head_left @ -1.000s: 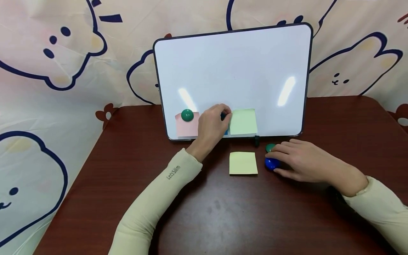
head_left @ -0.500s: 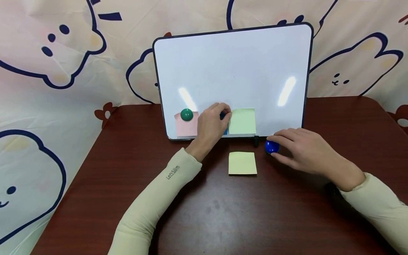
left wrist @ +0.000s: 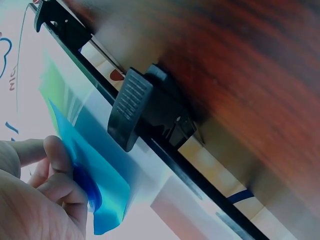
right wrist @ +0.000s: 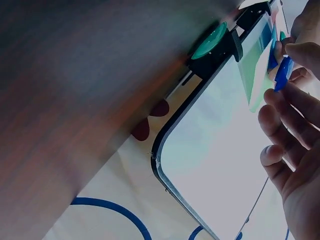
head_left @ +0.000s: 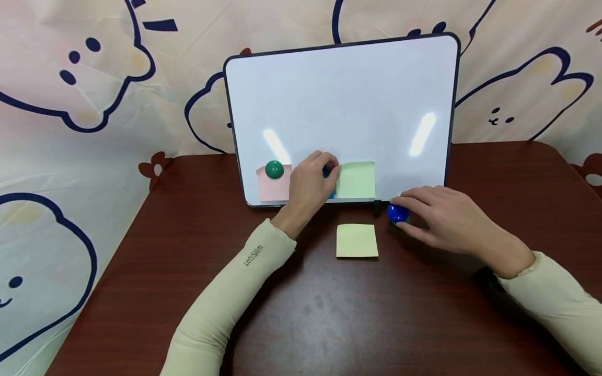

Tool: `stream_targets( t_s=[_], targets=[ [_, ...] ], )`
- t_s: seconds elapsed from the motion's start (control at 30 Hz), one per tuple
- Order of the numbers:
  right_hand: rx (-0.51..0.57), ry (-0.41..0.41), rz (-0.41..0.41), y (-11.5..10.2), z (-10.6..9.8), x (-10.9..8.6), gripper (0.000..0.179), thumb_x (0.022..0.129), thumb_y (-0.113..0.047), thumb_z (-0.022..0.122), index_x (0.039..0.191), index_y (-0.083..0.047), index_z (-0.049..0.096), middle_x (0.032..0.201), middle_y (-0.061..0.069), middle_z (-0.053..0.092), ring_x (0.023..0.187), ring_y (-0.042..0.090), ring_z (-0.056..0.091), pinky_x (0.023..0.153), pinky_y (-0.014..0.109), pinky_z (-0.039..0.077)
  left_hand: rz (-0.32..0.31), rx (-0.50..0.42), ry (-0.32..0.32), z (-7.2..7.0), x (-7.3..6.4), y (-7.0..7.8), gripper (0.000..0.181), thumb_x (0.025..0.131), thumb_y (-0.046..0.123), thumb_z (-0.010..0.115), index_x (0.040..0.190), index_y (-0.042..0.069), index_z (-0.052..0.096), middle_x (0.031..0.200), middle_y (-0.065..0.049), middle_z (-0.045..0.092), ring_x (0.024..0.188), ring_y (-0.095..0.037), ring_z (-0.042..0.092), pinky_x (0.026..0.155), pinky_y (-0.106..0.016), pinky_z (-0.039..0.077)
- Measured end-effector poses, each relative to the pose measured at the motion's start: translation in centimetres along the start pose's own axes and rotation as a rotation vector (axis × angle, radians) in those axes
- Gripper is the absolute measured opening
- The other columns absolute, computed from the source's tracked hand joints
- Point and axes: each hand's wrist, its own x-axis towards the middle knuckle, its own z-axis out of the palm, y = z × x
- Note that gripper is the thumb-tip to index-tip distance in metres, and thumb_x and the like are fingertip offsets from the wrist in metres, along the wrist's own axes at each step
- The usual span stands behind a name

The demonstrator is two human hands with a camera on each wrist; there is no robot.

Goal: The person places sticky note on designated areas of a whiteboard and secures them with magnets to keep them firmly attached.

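Observation:
At the lower part of the whiteboard (head_left: 348, 104), my left hand (head_left: 307, 183) pinches a round blue magnet (left wrist: 86, 186) over a blue sticky note (left wrist: 111, 175), mostly hidden by the hand in the head view. To its right hangs a pale green sticky note (head_left: 356, 180). My right hand (head_left: 444, 218) holds another round blue magnet (head_left: 397, 213) between thumb and fingers, in front of the board's lower right. Below that magnet, a green magnet (right wrist: 210, 41) lies near the board's foot, nearly covered in the head view.
A pink sticky note (head_left: 271, 189) with a green magnet (head_left: 274, 169) is on the board's lower left. A yellow sticky note (head_left: 356, 241) lies on the brown table (head_left: 329, 318). Black feet (left wrist: 150, 107) support the board's bottom edge. A patterned cloth (head_left: 51, 172) hangs behind.
The right hand has taken the blue magnet from beside the green one and moved it away toward the board, now slightly left. The left hand stays at the same spot on the board.

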Motion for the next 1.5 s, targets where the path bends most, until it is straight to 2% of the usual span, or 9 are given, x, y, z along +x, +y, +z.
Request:
stream_targets(
  t_s=[0.1, 0.27, 0.4, 0.73, 1.0, 1.27, 1.5],
  targets=[
    [0.001, 0.003, 0.003, 0.01, 0.06, 0.12, 0.043, 0.092, -0.043, 0.064, 0.119, -0.01, 0.069, 0.106, 0.004, 0.07, 0.086, 0.02, 0.067, 0.07, 0.04, 0.057, 0.0, 0.011, 0.005, 0.09, 0.0, -0.05, 0.009, 0.094, 0.017, 0.068, 0.096, 0.01, 0.073, 0.092, -0.004, 0.07, 0.078, -0.016, 0.066, 0.067, -0.029, 0.055],
    [0.005, -0.012, 0.005, -0.19, 0.09, 0.41, 0.045, 0.085, -0.038, 0.073, 0.12, -0.011, 0.069, 0.107, 0.005, 0.07, 0.086, 0.02, 0.068, 0.071, 0.039, 0.058, 0.002, 0.039, 0.005, 0.23, 0.05, 0.01, 0.01, 0.094, 0.018, 0.067, 0.096, 0.01, 0.073, 0.092, -0.003, 0.07, 0.077, -0.015, 0.065, 0.066, -0.029, 0.054],
    [-0.003, -0.006, 0.001, -0.25, 0.06, 0.56, 0.045, 0.085, -0.038, 0.072, 0.119, -0.01, 0.069, 0.107, 0.006, 0.071, 0.086, 0.021, 0.068, 0.071, 0.039, 0.058, -0.002, 0.054, 0.009, 0.26, 0.12, -0.01, 0.009, 0.094, 0.018, 0.067, 0.096, 0.011, 0.073, 0.093, -0.002, 0.07, 0.077, -0.014, 0.064, 0.066, -0.028, 0.053],
    [0.009, -0.03, 0.003, -0.39, 0.2, 0.84, 0.049, 0.078, -0.033, 0.08, 0.12, -0.01, 0.069, 0.109, 0.005, 0.07, 0.088, 0.02, 0.067, 0.072, 0.038, 0.058, 0.003, 0.042, 0.018, 0.28, 0.16, 0.21, 0.012, 0.095, 0.022, 0.067, 0.099, 0.012, 0.073, 0.095, -0.003, 0.067, 0.078, -0.016, 0.065, 0.067, -0.03, 0.054],
    [0.007, -0.028, -0.006, -0.41, 0.35, 0.8, 0.048, 0.08, -0.035, 0.078, 0.12, -0.01, 0.069, 0.109, 0.005, 0.07, 0.088, 0.019, 0.067, 0.073, 0.038, 0.058, 0.014, -0.024, 0.032, 0.31, 0.2, -0.17, 0.011, 0.095, 0.019, 0.068, 0.103, 0.012, 0.073, 0.101, -0.004, 0.067, 0.085, -0.017, 0.067, 0.071, -0.03, 0.056],
    [0.004, -0.002, -0.009, 0.0, 0.36, 0.67, 0.043, 0.086, -0.039, 0.071, 0.118, -0.009, 0.07, 0.106, 0.005, 0.07, 0.086, 0.02, 0.067, 0.07, 0.039, 0.058, 0.027, -0.032, 0.005, 0.18, 0.31, -0.25, 0.009, 0.094, 0.018, 0.069, 0.099, 0.013, 0.074, 0.102, -0.004, 0.071, 0.09, -0.018, 0.069, 0.077, -0.032, 0.057],
    [0.014, -0.022, 0.01, 0.04, 0.65, 0.88, 0.048, 0.079, -0.035, 0.078, 0.119, -0.01, 0.069, 0.108, 0.006, 0.07, 0.088, 0.02, 0.067, 0.072, 0.039, 0.059, 0.023, -0.031, -0.012, 0.09, 0.26, -0.45, 0.009, 0.093, 0.019, 0.07, 0.099, 0.013, 0.075, 0.102, -0.003, 0.071, 0.09, -0.018, 0.069, 0.079, -0.032, 0.057]
  ],
)
